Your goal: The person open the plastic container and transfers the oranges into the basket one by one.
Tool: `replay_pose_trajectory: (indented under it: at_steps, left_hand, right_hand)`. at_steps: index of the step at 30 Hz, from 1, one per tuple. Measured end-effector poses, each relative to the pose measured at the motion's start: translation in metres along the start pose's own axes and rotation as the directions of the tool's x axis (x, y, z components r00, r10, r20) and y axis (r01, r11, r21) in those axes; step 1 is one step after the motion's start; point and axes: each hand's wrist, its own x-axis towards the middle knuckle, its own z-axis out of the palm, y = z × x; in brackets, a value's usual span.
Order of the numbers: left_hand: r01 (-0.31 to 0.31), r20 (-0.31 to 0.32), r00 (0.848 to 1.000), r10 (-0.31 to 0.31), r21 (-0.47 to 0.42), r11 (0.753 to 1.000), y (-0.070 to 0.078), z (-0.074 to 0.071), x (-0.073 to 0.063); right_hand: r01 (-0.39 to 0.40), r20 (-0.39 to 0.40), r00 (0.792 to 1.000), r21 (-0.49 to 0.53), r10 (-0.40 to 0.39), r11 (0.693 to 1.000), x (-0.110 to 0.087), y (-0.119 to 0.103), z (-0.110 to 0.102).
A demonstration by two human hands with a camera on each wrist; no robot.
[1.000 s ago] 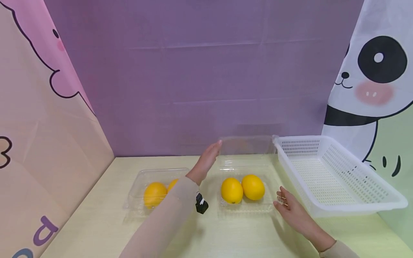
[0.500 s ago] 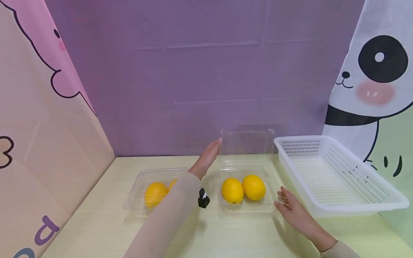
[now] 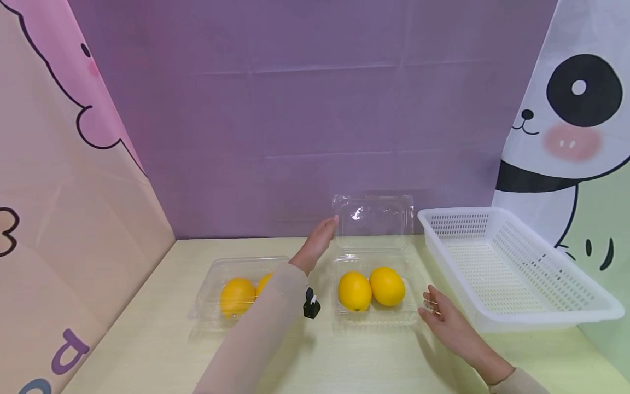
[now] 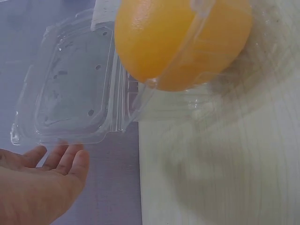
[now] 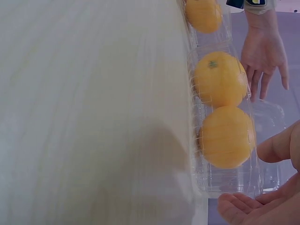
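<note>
Two oranges, a left one (image 3: pixel 354 291) and a right one (image 3: pixel 387 286), lie in a clear plastic clamshell box (image 3: pixel 376 318) in front of me. Its lid (image 3: pixel 375 221) stands raised at the back. Beside the lid's left edge is my left hand (image 3: pixel 315 245), fingers extended; in the left wrist view the fingertips meet that edge. Near the box's right front corner is my right hand (image 3: pixel 450 328), its fingers loosely bent and the thumb apart. In the right wrist view its fingers (image 5: pixel 236 206) are by the box's end; firm contact is unclear.
Left of my forearm sits a second clear box (image 3: pixel 219 272) with an orange (image 3: pixel 237 297) and another partly hidden by my sleeve (image 3: pixel 266 323). A white perforated basket (image 3: pixel 546 317) stands at the right. A purple cloth (image 3: pixel 295 120) hangs behind the table (image 3: pixel 147 334).
The lid of the middle box has swung further upright and now shows its face with bright reflections. My left hand has stayed nearly in place beside it; the right hand has barely moved.
</note>
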Motion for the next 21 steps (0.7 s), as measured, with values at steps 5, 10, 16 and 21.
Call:
replay_pose_trajectory:
  at_steps: [5,10,16,21]
  left_hand:
    - [0.019,0.012,1.000,-0.019,0.035,0.999,-0.004,0.001,0.001]
    - [0.047,0.023,0.999,-0.048,0.049,0.998,-0.006,0.004,-0.001]
    - [0.086,0.052,0.995,-0.089,0.053,0.995,-0.009,0.004,-0.004]
    - [0.120,0.039,0.991,-0.125,0.100,0.988,-0.012,0.006,-0.005]
  right_hand:
    - [-0.001,-0.010,1.000,0.007,0.001,1.000,0.000,-0.001,0.000]
    - [0.004,-0.010,1.000,0.010,-0.004,1.000,0.000,-0.001,0.000]
    - [0.001,-0.004,1.000,0.004,-0.001,1.000,0.000,-0.001,0.000]
    - [0.002,0.001,1.000,-0.003,-0.002,1.000,0.000,0.000,0.000]
